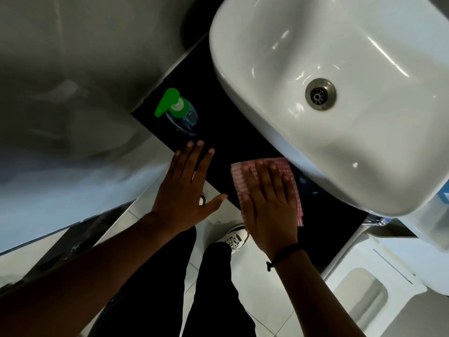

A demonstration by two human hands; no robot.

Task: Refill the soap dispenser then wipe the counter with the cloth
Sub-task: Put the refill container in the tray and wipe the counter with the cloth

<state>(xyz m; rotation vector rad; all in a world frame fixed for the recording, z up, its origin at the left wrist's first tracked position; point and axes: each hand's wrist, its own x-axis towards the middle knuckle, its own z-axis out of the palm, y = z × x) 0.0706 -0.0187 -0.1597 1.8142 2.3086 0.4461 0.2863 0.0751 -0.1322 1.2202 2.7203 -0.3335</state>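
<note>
head view is showing the wiping stage. risk, as judged: the left hand [187, 188] is reaching toward the soap dispenser [181, 113], fingertips just short of it; a nudge could be tipping it off the near corner of the black counter [218, 103]. the cloth [264, 186] is lying beside the sink [315, 93], its lower edge overhanging the counter front, so it could be slipping off. the right hand [268, 205] is pressing flat on the cloth, fingers spread. the left hand is hovering open, palm down, holding nothing.
</note>
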